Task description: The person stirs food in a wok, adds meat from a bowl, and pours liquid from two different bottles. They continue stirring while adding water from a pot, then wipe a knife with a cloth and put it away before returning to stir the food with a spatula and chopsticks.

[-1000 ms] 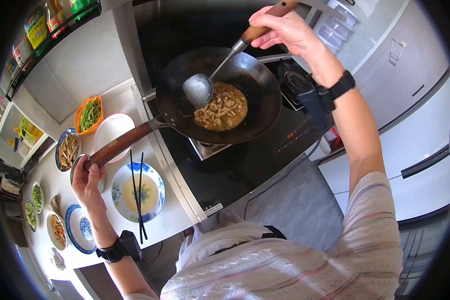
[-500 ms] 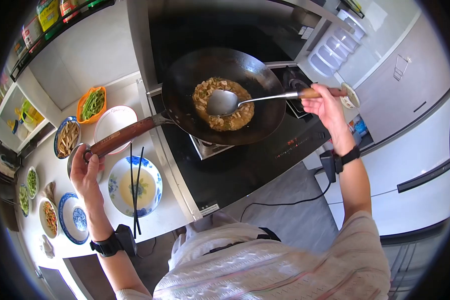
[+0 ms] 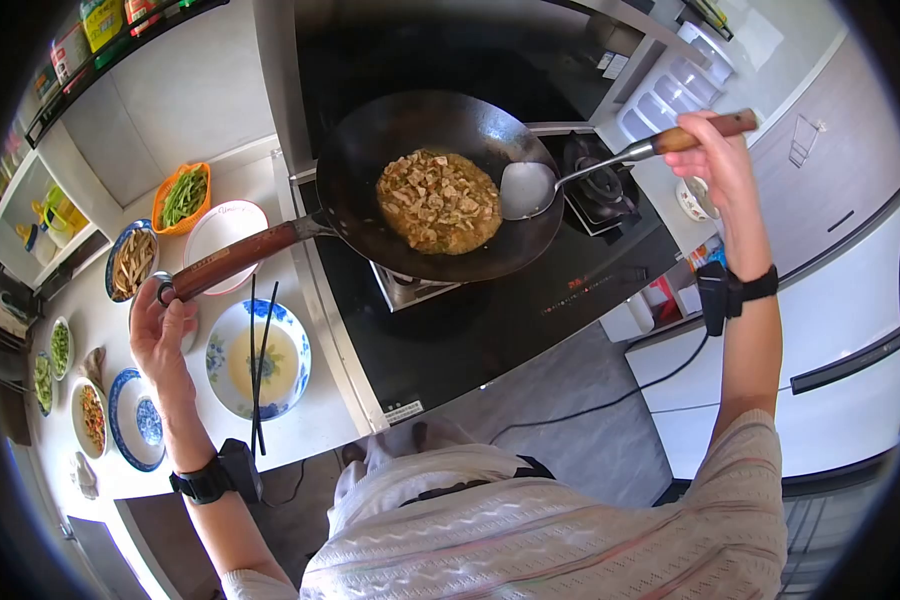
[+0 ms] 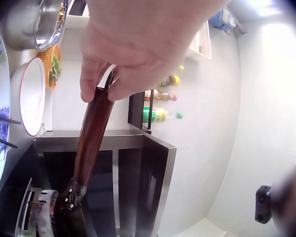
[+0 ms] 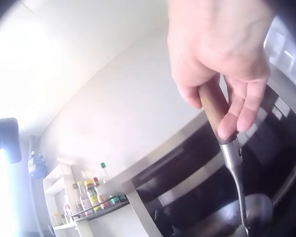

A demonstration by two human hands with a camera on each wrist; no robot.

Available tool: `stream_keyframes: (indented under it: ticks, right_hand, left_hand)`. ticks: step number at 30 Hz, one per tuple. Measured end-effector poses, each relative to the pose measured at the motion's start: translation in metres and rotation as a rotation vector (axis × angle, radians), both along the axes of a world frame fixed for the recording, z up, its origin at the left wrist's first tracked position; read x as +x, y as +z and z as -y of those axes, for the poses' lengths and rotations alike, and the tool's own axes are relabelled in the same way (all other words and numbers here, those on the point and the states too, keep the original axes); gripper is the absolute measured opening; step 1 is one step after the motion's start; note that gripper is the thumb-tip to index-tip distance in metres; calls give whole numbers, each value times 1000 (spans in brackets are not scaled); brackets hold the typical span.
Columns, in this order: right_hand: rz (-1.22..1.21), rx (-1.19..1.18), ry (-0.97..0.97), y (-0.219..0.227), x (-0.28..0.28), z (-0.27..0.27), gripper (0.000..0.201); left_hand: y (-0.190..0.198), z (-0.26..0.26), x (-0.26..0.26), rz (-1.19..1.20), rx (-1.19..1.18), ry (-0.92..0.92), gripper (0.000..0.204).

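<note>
A dark wok [image 3: 360,240] sits on the cooktop with chopped, meat-like pieces [image 3: 440,200] in brown sauce at its middle. With thumb and fingers, my left hand [image 3: 160,345] holds the end of the wok's wooden handle [image 3: 240,262]; the left wrist view shows the fingertips pinching around that handle [image 4: 92,138]. My right hand [image 3: 715,165] grips the wooden handle of a metal wok spatula [image 3: 528,190]. The spatula's blade lies at the right inner side of the wok, beside the food. In the right wrist view the fingers [image 5: 246,118] wrap loosely around the spatula handle [image 5: 214,106].
Left of the cooktop [image 3: 450,350], a floral bowl [image 3: 295,385] of pale liquid carries black chopsticks [image 3: 260,370] across it. Around it stand a red-rimmed bowl [image 3: 260,225], an orange basket [image 3: 205,185] of green strips, and several dishes of cut ingredients. Another burner [image 3: 600,205] is at right.
My right hand came down, then moved right and up with the spatula, whose blade went from the food to the wok's right side. The food is spread wider. My left hand stays on the handle.
</note>
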State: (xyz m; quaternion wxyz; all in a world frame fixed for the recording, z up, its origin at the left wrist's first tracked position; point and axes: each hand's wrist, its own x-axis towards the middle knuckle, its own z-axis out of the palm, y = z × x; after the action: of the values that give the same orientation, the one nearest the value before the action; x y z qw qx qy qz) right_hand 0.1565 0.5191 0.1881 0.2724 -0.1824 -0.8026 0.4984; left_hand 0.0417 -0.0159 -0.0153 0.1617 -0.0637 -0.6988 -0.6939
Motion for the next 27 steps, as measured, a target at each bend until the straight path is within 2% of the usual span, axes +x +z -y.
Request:
stream_keyframes:
  ticks: [3, 5, 7, 9, 10, 11, 13, 15, 19, 21, 23, 25, 27]
  right_hand:
    - [33, -17, -18, -21, -20, 22, 26]
    - [-29, -126, 139, -37, -31, 31, 25]
    - [-29, -113, 193, -30, -36, 32, 23]
    - [-95, 91, 229, -21, -42, 30, 20]
    - [-84, 117, 239, -25, -51, 28, 16]
    - [-88, 117, 241, -31, -59, 28, 16]
    - [-96, 55, 408, -42, -72, 37, 12]
    - [-50, 64, 453, -38, -73, 48, 10]
    - [-49, 189, 560, -31, -80, 53, 10]
    - [-109, 360, 579, -39, -88, 58, 10]
    - [-107, 374, 601, -42, -84, 65, 9]
    - [-17, 267, 759, -37, -77, 72, 7]
    - [-20, 343, 799, -31, -75, 72, 9]
  left_hand:
    - [-2, -1, 6, -9, 12, 28, 41]
    - [0, 4, 10, 9, -50, 48, 45]
    - [7, 5, 21, 14, -47, 70, 45]
    - [8, 6, 31, 20, -41, 82, 45]
    - [6, 9, 35, 35, -42, 86, 45]
    - [5, 12, 39, 47, -44, 90, 45]
    - [7, 12, 49, 56, -64, 122, 45]
    - [8, 16, 58, 68, -84, 152, 44]
    - [-1, 30, 75, 67, -49, 145, 43]
    - [-5, 32, 84, 62, -51, 149, 43]
    - [-8, 35, 93, 87, -49, 147, 44]
    - [-8, 34, 103, 89, -47, 166, 44]
    - [-7, 34, 112, 94, -53, 192, 43]
